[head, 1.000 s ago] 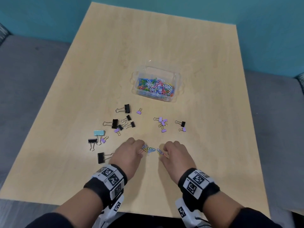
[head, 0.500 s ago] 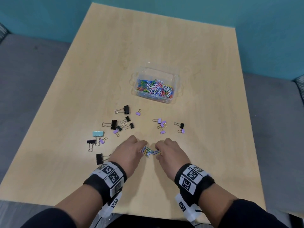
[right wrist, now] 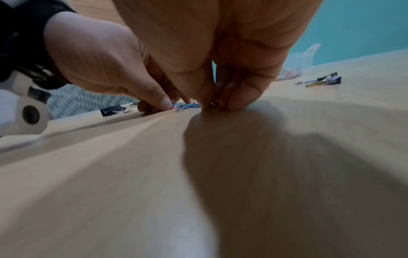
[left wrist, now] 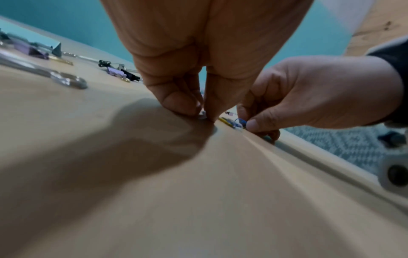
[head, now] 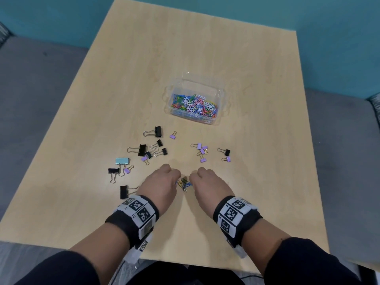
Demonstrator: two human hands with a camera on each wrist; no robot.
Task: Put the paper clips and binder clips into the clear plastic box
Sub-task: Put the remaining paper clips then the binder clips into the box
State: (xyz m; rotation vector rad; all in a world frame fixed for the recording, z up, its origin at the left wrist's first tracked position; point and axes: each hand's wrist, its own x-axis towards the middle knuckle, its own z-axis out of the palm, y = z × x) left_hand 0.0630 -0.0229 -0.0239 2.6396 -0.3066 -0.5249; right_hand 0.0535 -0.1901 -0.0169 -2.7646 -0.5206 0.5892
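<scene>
A small heap of coloured paper clips (head: pixel 184 184) lies on the wooden table (head: pixel 205 48) between my two hands. My left hand (head: pixel 177 179) has its fingers curled down, thumb and fingertip pinched at the heap's left side (left wrist: pixel 202 114). From the right side, my right hand (head: pixel 192 178) pinches the clips (right wrist: pixel 213 106) with curled fingers. The clear plastic box (head: pixel 168 93) stands beyond them, mid-table, open and holding many coloured paper clips (head: pixel 195 104). Black binder clips (head: pixel 158 131), purple ones (head: pixel 202 150) and a light blue one (head: pixel 122 161) lie scattered between box and hands.
One black binder clip (head: pixel 124 191) lies just left of my left wrist. The table's near edge (head: pixel 185 262) runs under my forearms. Grey seating (head: pixel 30 99) flanks the table on both sides, with a teal wall (head: pixel 329 38) behind.
Both hands have slid toward each other, and the loose paper clips between them are now bunched into a tighter heap. The binder clips and box have not moved.
</scene>
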